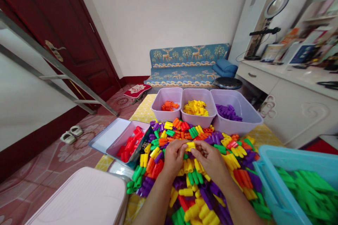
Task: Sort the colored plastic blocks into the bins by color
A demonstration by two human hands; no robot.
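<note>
Between the fingertips of both hands is a yellow bullet-shaped plastic building block (190, 146). My left hand (174, 154) pinches it from the left, and my right hand (208, 156) grips it from the right. Beneath and around them spreads a heap of mixed blocks (195, 177) in yellow, green, purple, orange and red, some joined in rows. Beyond the hands stand three lilac bins: the left bin (167, 92) with orange blocks, the middle bin (198, 121) with yellow ones, the right bin (244, 122) with purple ones.
At left, an open box (113, 147) contains red blocks, near a pale pink lid (79, 197). A turquoise bin (271, 182) of green blocks is at right. A yellow patterned cloth (142, 107) covers the table. Behind are a blue sofa (185, 74), a ladder (52, 66) and a white dresser (295, 102).
</note>
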